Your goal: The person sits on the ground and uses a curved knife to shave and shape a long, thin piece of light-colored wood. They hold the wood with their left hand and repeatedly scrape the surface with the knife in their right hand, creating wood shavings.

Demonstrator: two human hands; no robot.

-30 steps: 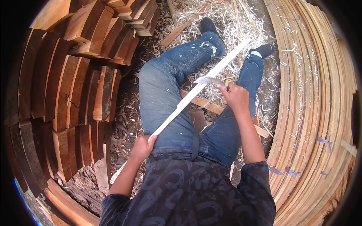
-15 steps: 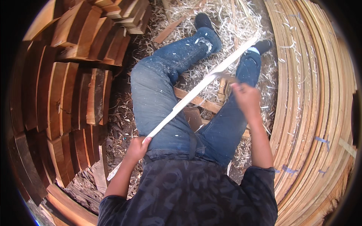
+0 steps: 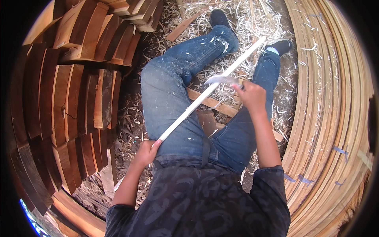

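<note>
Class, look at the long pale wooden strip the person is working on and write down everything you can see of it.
The wooden strip is long, thin, straight and pale, like freshly cut wood. It runs diagonally from beside the hip, across the lap, towards the feet. The left hand grips its near part; the right hand holds a curved metal blade against its middle. Its far end lies over the shavings near the right shoe.

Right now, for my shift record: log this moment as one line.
left hand: grips pale wooden slat | right hand: holds blade on slat | shavings around legs
</note>
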